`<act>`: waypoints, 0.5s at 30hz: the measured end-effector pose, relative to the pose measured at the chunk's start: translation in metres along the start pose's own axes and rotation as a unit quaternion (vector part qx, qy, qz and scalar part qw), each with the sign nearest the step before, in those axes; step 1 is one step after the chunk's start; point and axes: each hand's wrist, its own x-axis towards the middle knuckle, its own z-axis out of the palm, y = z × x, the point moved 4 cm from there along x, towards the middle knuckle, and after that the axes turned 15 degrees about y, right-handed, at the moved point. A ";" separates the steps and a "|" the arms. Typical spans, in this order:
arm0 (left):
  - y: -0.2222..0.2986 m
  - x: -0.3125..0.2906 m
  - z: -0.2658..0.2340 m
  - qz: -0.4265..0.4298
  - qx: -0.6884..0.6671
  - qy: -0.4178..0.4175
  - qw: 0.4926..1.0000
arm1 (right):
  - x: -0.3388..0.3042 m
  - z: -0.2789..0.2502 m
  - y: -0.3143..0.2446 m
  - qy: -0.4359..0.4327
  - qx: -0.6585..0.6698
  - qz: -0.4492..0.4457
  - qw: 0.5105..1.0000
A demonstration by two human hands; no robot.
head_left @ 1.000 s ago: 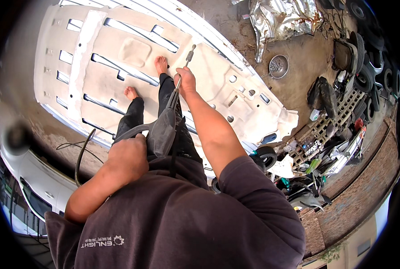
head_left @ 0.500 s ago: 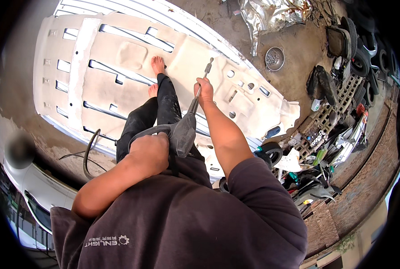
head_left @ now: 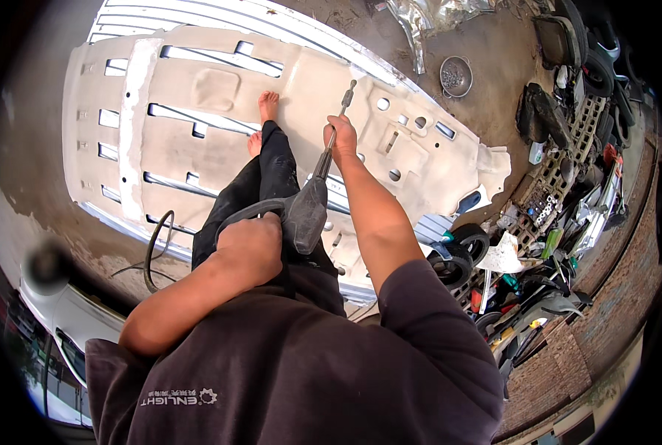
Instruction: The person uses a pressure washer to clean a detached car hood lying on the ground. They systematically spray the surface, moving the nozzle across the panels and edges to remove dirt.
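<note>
Both hands hold a dark grey pressure washer gun (head_left: 306, 219) with a thin metal lance that slants up and away. My left hand (head_left: 251, 243) is closed round its rear grip, close to my waist. Farther forward, my right hand (head_left: 340, 139) wraps round the lance just behind its nozzle (head_left: 349, 90). The nozzle hangs over a large beige moulded car floor liner (head_left: 171, 93) with slots and round holes. My bare feet (head_left: 269, 107) stand on the liner. No water jet can be made out.
Under the liner lies a white ridged metal panel (head_left: 301, 26). A dark hose (head_left: 149, 256) loops at my left, near a white car (head_left: 86, 315). To the right are a metal basin (head_left: 455, 76), tyres (head_left: 449, 267), perforated blocks (head_left: 546, 182) and heaped scrap.
The view has shifted slightly, bringing more of the tyres at right into sight. The nozzle sits a little higher in the picture. Both hands keep their grip on the pressure washer gun.
</note>
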 end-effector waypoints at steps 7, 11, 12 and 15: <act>0.034 -0.010 0.022 0.019 0.027 0.023 0.999 | 0.075 -0.060 0.053 -0.026 -0.110 -0.264 0.958; 0.074 -0.001 0.027 0.039 0.012 0.006 0.999 | 0.048 -0.101 0.004 0.019 0.006 -0.083 0.996; 0.085 0.001 0.030 0.041 0.003 0.003 0.999 | 0.021 -0.107 -0.022 0.032 0.054 -0.001 0.998; 0.115 0.010 0.033 0.058 -0.007 -0.001 0.998 | 0.000 -0.139 -0.066 0.069 0.051 -0.013 0.996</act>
